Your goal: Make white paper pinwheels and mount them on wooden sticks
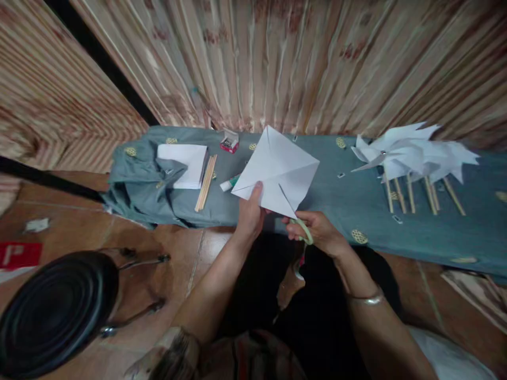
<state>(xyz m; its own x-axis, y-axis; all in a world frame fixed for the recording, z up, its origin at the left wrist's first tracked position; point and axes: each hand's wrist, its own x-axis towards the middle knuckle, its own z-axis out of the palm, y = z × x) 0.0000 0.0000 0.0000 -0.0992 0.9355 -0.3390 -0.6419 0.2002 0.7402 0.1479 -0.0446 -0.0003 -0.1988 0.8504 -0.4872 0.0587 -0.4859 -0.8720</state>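
My left hand (251, 212) grips a square sheet of white paper (279, 169) near its lower left edge, thumb on top. Creases cross the sheet from corner to corner. In my right hand (315, 229) is a pair of scissors (304, 230) with pale green handles. One dark blade lies over the paper near its bottom corner, pointing toward the middle; the other blade is hidden beneath. The fingers of my right hand are wrapped round the handles. Partly under the sheet's left corner lies a tube (229, 183) with a white cap.
A stack of white paper (192, 163), wooden sticks (206, 183) and a small red box (229, 142) lie on the left of the cloth-covered table (340, 206). Several white paper pinwheels (415, 155) on sticks lie at right. A black round stool (59, 311) stands on the floor at left.
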